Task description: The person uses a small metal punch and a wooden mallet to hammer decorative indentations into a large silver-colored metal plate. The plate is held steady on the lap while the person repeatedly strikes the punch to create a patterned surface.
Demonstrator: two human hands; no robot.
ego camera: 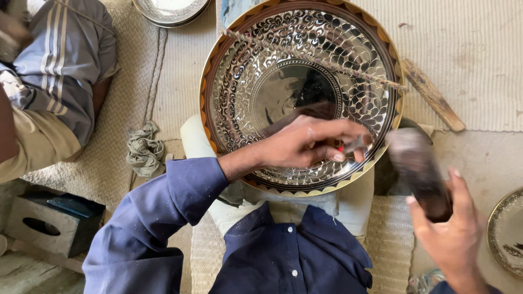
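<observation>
A large round engraved metal tray with a shiny scale pattern and a brown-and-gold rim rests in front of me over my lap. My left hand lies on the tray's near rim and pinches a small metal punch against it. My right hand grips a dark wooden mallet, blurred by motion, just right of the punch and above the tray's edge. A braided cord stretches across the tray.
A wooden stick lies on the mat at the right. A crumpled grey rag sits at the left. Another person's leg rests at the far left. More metal plates lie at the top and the right edge. A box stands lower left.
</observation>
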